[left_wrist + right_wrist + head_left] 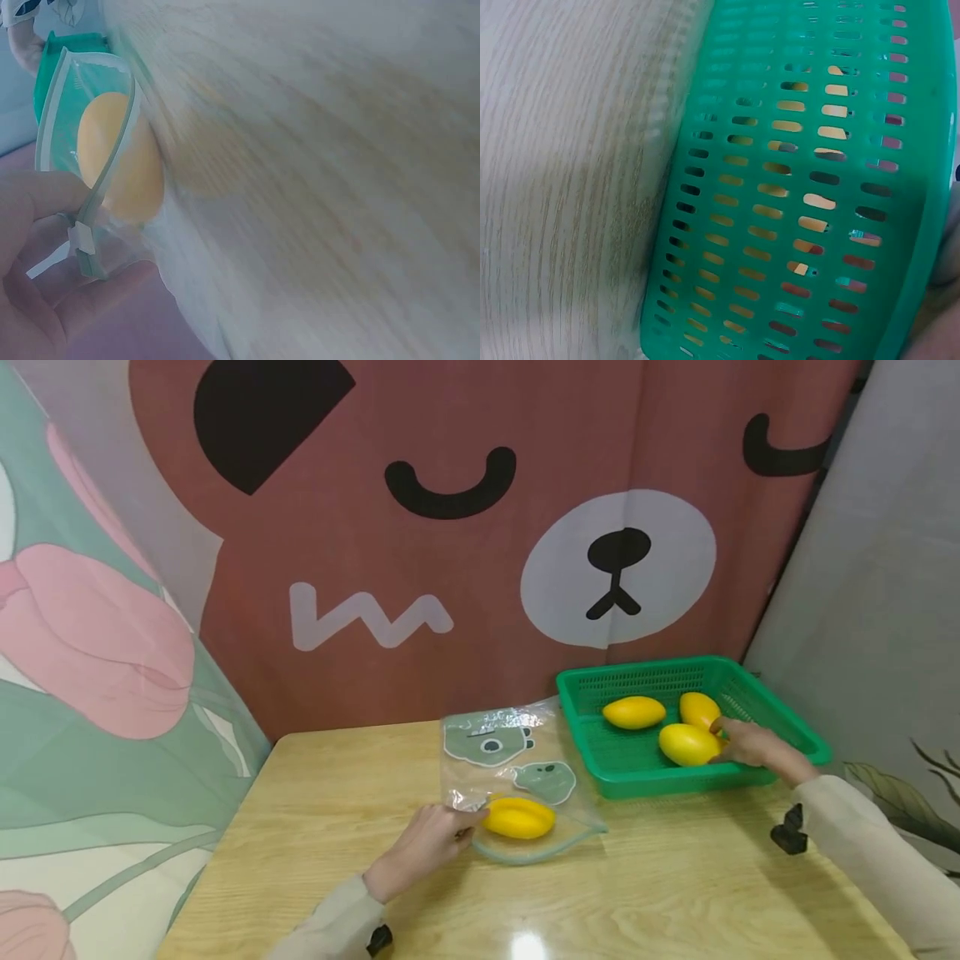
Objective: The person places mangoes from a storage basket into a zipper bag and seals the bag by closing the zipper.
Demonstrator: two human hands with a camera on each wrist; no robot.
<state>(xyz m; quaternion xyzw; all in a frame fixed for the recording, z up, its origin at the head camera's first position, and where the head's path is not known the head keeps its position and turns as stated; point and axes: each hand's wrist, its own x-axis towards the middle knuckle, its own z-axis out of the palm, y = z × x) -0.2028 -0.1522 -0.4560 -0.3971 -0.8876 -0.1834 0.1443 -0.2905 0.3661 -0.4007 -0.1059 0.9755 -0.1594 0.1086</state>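
My left hand [431, 843] pinches the mouth edge of a clear zip bag [543, 735] printed with green cartoon figures. In the left wrist view, a white slider [81, 238] sits on the bag's zip strip beside the fingers. One yellow mango [519, 818] lies inside the bag, near its open mouth. Reaching into the green basket [611, 783], my right hand [753, 747] grips the right end of a mango [686, 745]. Two more mangoes, one at the left [633, 712] and one behind [699, 710], lie in the basket. The basket wall mostly hides the grip in the right wrist view.
The bag and basket stand side by side on a wooden table [337, 793], the basket at the back right. A brown curtain with a bear face [450, 560] hangs behind the table. A grey curtain [862, 610] hangs on the right, a floral one [105, 652] on the left.
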